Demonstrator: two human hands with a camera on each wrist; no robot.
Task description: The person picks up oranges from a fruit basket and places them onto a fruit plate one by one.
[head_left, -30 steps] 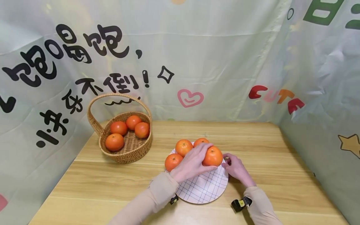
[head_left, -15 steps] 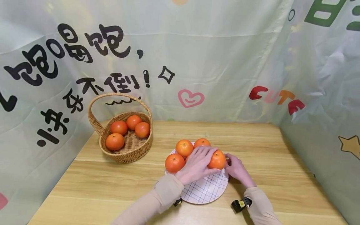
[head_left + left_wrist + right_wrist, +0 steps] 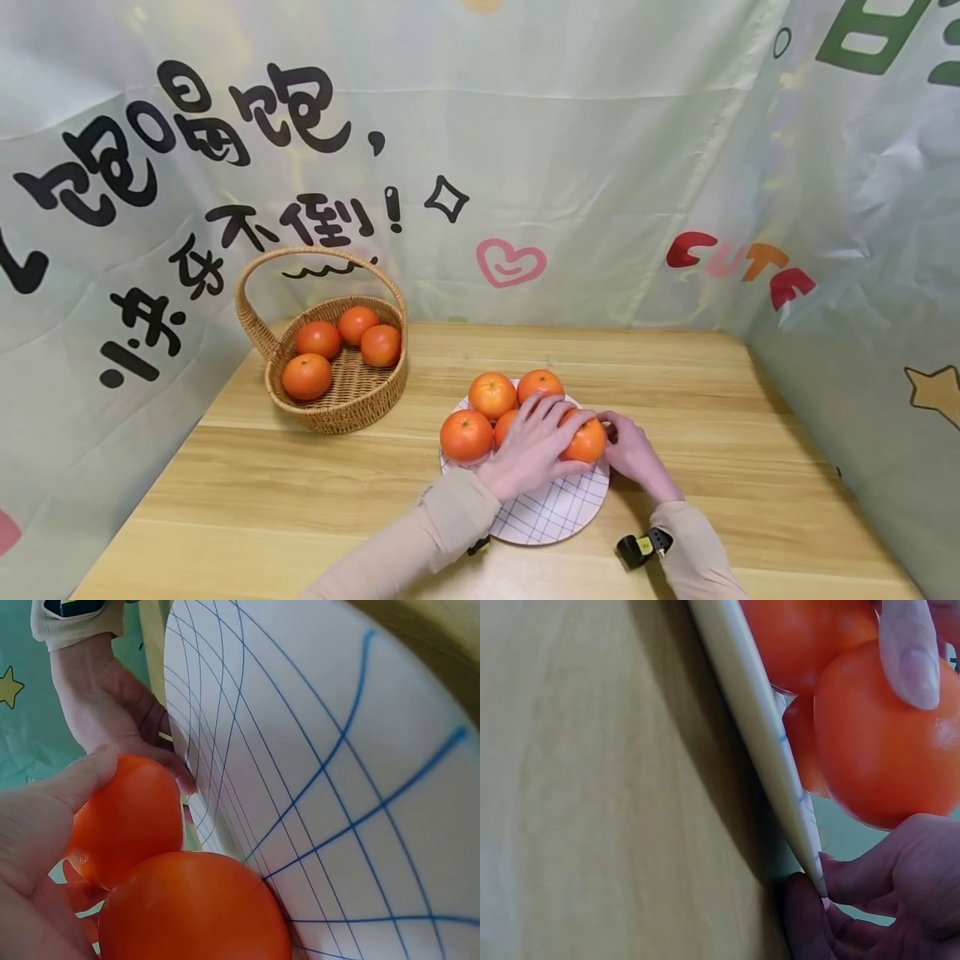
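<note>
At the near side of the table (image 3: 787,517), pale sleeves (image 3: 397,542) come in from 7 and 5 o'clock toward a plate (image 3: 551,510) with a blue grid. The right hand (image 3: 633,454) is at the plate's 3 o'clock, thumb and finger pinching its rim, as the right wrist view shows. The left hand (image 3: 528,450) reaches over the plate, fingers and thumb clamped round an orange (image 3: 588,446) at 2 o'clock; whether the plate bears its full weight, I cannot tell. Judging by this, the step in hand is settling that orange while the right hand steadies the plate; the next move would call for easing the left fingers apart without setting the fruit rolling. Four others share the plate: a left orange (image 3: 467,435) at 10 o'clock, a half-covered orange (image 3: 505,428) nearer the middle, an upper orange (image 3: 492,395) at 11 and a far orange (image 3: 540,384) at 12. Farther off, at 10 o'clock from the plate, the basket (image 3: 337,417) holds four basket oranges (image 3: 318,340), around 8, 10, 12 and 2 o'clock inside it. Behind hangs a printed cloth (image 3: 585,167).
</note>
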